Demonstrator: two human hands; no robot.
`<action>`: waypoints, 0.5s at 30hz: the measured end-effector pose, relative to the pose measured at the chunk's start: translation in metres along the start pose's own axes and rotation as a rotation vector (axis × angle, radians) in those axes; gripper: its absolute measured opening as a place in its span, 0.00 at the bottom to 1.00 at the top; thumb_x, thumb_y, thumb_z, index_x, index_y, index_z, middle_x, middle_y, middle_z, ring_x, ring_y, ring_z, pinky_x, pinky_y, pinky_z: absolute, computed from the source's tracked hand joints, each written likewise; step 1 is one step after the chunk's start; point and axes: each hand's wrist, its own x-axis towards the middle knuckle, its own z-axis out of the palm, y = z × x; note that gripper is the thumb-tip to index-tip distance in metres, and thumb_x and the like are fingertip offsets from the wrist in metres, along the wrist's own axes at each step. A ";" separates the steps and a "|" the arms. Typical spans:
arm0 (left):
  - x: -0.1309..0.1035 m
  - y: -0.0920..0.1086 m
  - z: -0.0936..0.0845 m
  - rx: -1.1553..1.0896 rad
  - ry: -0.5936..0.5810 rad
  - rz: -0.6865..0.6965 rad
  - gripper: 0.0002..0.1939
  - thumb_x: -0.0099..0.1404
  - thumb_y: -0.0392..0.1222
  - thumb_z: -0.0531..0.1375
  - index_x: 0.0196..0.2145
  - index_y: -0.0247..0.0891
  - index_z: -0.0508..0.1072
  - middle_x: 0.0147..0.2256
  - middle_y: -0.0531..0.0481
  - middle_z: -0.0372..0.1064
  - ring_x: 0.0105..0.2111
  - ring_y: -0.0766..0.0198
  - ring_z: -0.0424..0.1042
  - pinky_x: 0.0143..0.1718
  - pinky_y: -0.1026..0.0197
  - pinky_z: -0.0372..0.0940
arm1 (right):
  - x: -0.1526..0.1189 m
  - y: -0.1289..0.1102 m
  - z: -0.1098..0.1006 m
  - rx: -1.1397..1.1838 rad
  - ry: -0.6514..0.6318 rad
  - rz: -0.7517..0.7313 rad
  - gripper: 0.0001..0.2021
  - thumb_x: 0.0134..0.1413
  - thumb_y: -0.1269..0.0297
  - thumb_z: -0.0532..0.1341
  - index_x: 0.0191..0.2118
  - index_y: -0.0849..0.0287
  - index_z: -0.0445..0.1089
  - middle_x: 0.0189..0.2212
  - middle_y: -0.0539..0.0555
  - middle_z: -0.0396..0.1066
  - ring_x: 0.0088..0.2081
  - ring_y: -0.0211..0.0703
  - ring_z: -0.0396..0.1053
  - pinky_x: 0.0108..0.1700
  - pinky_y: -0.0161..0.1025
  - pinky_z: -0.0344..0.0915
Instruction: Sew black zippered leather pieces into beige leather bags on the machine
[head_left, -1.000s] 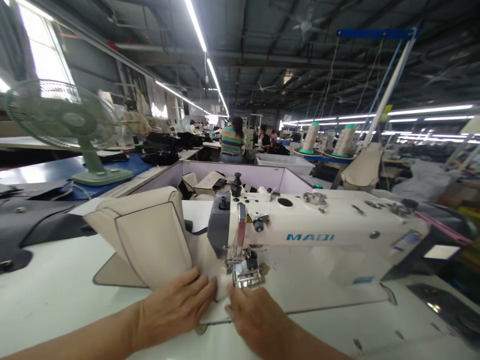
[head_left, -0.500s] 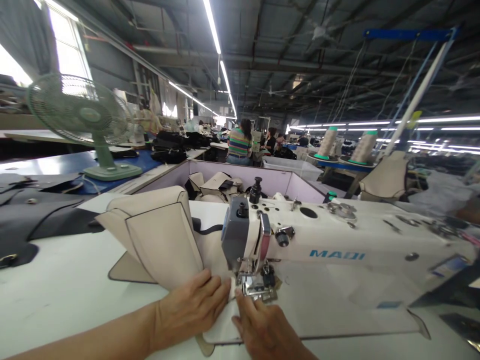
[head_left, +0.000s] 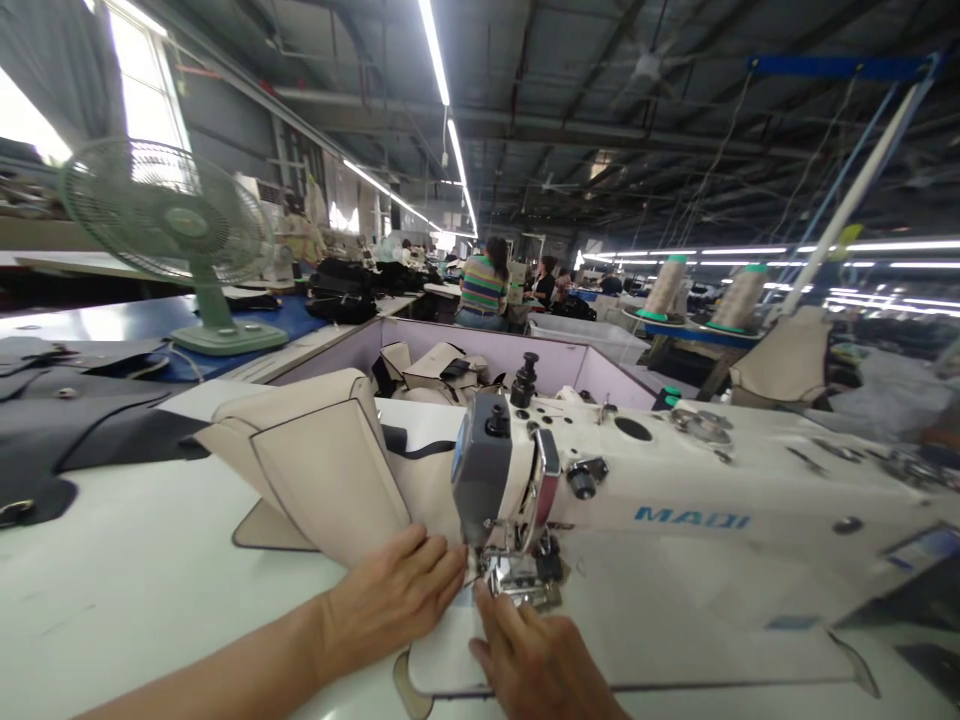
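Observation:
A beige bag piece with dark edging (head_left: 322, 470) stands folded up left of the sewing machine (head_left: 697, 490), its lower edge running in toward the needle. My left hand (head_left: 397, 590) lies on that lower edge, fingers close together and closed on the material beside the needle. My right hand (head_left: 544, 650) rests on the machine bed in front of the presser foot (head_left: 521, 580). Its index fingertip reaches the edge of the material, with the thumb apart below. The stitching point itself is largely hidden by my fingers and the metal guide.
Dark pieces (head_left: 97, 420) lie on the table at the left, near a green fan (head_left: 191, 230). Behind the machine, a lilac-walled bin (head_left: 517, 350) holds more beige pieces. Thread cones (head_left: 664, 285) stand at the right. A person in a striped top (head_left: 482, 285) is farther back.
The view has shifted slightly, so the machine appears farther right. Both hands stay at the needle, and the bag piece's edge sits a little closer in under the foot.

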 end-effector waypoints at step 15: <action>0.006 -0.003 -0.007 -0.027 0.097 -0.008 0.06 0.67 0.35 0.55 0.35 0.33 0.72 0.33 0.46 0.67 0.31 0.59 0.62 0.31 0.55 0.51 | -0.002 0.010 0.002 -0.084 0.129 -0.097 0.19 0.70 0.68 0.43 0.48 0.71 0.70 0.29 0.56 0.73 0.21 0.37 0.70 0.16 0.34 0.58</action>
